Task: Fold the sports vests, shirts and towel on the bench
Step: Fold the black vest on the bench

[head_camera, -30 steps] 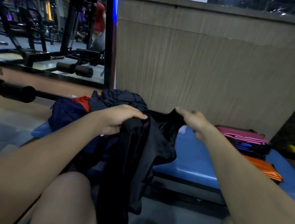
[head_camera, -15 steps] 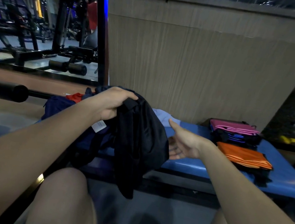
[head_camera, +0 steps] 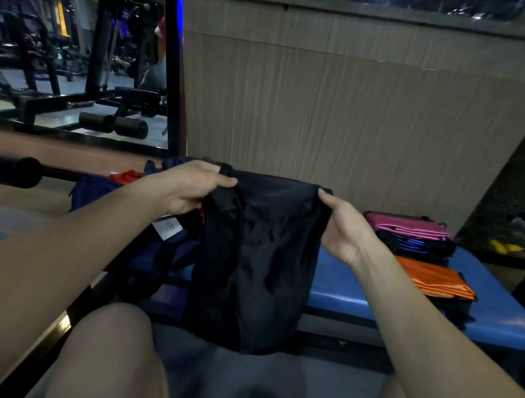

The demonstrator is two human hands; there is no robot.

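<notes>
Left hand [head_camera: 192,187] and right hand [head_camera: 343,228] each pinch a top corner of the black garment [head_camera: 253,266] (long axis hanging vertically), directly above the blue surface [head_camera: 359,295].

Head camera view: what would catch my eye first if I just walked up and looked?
First, the black garment, held up in the middle by both hands: the left hand and right hand each pinch a top corner, so it hangs in front of the blue bench. Next, the folded pink and orange pieces stacked on the bench's right side, and the unfolded heap on its left.
</notes>
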